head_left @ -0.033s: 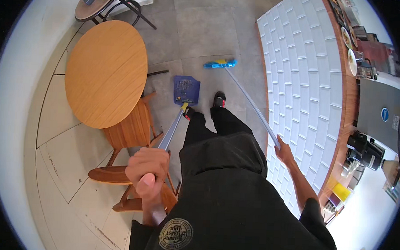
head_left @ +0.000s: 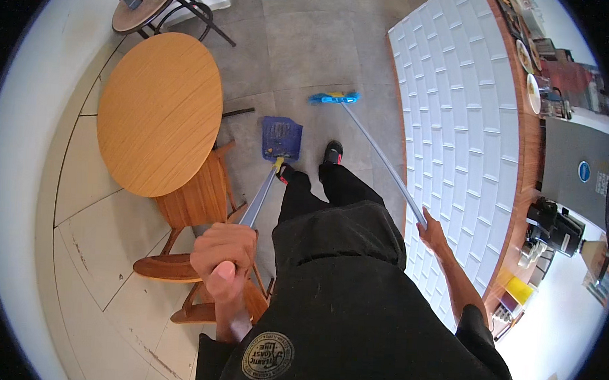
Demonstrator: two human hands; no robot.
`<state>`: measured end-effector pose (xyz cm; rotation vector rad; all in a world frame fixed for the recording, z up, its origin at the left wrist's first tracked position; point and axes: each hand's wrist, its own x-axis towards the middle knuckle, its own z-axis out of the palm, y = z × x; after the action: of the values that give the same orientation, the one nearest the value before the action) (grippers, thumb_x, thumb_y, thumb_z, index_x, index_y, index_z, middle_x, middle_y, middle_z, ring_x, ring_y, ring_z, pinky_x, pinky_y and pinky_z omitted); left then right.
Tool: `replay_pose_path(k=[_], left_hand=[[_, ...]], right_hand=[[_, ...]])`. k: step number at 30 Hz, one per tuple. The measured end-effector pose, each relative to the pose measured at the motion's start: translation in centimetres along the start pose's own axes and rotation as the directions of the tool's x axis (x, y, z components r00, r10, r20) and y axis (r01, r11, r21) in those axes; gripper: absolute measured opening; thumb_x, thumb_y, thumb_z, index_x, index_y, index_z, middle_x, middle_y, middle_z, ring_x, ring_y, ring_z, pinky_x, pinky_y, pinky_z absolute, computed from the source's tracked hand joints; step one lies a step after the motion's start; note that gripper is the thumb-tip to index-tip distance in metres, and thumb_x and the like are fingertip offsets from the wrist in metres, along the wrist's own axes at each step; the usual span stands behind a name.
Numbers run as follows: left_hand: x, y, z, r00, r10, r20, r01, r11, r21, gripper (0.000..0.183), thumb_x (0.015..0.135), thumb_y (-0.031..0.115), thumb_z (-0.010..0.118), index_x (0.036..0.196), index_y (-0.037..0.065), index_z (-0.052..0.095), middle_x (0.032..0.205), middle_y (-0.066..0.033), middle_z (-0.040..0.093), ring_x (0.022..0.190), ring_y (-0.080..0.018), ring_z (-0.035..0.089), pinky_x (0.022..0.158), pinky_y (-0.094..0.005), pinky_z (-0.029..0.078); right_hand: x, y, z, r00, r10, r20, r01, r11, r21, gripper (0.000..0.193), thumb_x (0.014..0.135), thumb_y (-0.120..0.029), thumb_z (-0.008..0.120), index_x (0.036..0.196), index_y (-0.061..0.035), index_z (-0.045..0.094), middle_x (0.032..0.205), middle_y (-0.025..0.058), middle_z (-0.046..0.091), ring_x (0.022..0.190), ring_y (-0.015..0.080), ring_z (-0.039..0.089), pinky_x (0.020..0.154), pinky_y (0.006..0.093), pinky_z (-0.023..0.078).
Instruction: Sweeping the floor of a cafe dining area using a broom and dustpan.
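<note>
My left hand [head_left: 224, 260] is closed around the upper end of a long grey handle. That handle runs down to a blue dustpan [head_left: 282, 136] with a yellow joint, lying on the floor by my left shoe. Small bits of debris show in the pan. At the right, my right hand [head_left: 434, 234] grips the pole of a broom [head_left: 384, 158]. Its blue and yellow head [head_left: 333, 98] rests on the floor, beyond the dustpan and to its right, apart from it.
An oval wooden table [head_left: 162, 112] and wooden chairs [head_left: 198, 202] stand close on my left. A smaller round table [head_left: 144, 10] is farther off. Along my right runs a white-tiled counter [head_left: 460, 129] carrying plates [head_left: 533, 93] and machines. Grey floor tiles [head_left: 311, 44] stretch ahead.
</note>
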<state>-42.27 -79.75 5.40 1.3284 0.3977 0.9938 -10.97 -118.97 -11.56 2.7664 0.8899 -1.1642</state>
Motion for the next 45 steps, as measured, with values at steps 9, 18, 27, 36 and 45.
replay_pose_path(k=[9,18,27,36,45], left_hand=[[0.9,-0.3,2.6,0.996,-0.006,0.089,0.006,1.0,-0.002,0.048,0.085,0.028,0.043,0.046,0.003,0.031,0.041,-0.0025,0.029,0.032,-0.0143,0.027,0.037,-0.0272,0.017],[1.1,0.4,12.0,0.996,0.053,0.071,-0.06,0.994,0.096,0.044,0.083,0.024,0.04,0.045,0.005,0.03,0.038,-0.0034,0.031,0.029,-0.0149,0.028,0.032,-0.0278,0.022],[3.2,-2.9,19.0,0.995,0.029,0.094,-0.039,0.994,0.106,0.043,0.083,0.024,0.038,0.045,0.006,0.031,0.037,-0.0037,0.031,0.028,-0.0142,0.027,0.031,-0.0274,0.023],[6.0,-5.5,23.4,0.985,-0.05,0.163,0.041,0.998,0.057,0.046,0.085,0.027,0.038,0.044,0.007,0.029,0.037,-0.0035,0.032,0.029,-0.0145,0.029,0.031,-0.0267,0.022],[4.5,-5.6,25.3,0.995,-0.015,0.098,0.015,1.0,-0.001,0.046,0.083,0.028,0.037,0.043,0.007,0.029,0.037,-0.0028,0.03,0.029,-0.014,0.027,0.032,-0.027,0.022]], right_hand=[[12.6,-1.1,-3.5,0.98,0.07,-0.188,-0.027,0.975,0.219,0.037,0.091,-0.032,0.051,0.093,0.0029,0.06,0.048,0.0127,0.052,0.033,0.0217,0.051,0.03,0.0358,0.04],[39.9,-4.8,-10.7,0.954,0.033,-0.297,0.04,0.971,0.237,0.038,0.087,-0.027,0.048,0.081,0.0082,0.06,0.072,0.0268,0.062,0.062,0.0373,0.065,0.052,0.0448,0.052],[33.8,11.6,-2.8,0.957,-0.076,-0.279,0.081,0.997,0.005,0.036,0.092,-0.033,0.043,0.099,0.001,0.054,0.087,0.0285,0.062,0.083,0.0477,0.06,0.075,0.0539,0.048],[8.3,22.1,3.5,0.959,0.272,-0.085,-0.258,0.955,0.143,0.032,0.093,-0.034,0.045,0.101,-0.0038,0.051,0.08,0.0333,0.059,0.077,0.0515,0.058,0.068,0.0577,0.047],[6.5,21.1,-0.5,0.968,0.1,-0.23,-0.047,0.974,0.224,0.036,0.091,-0.031,0.048,0.112,-0.0032,0.058,0.073,0.0294,0.06,0.071,0.047,0.06,0.065,0.0516,0.049]])
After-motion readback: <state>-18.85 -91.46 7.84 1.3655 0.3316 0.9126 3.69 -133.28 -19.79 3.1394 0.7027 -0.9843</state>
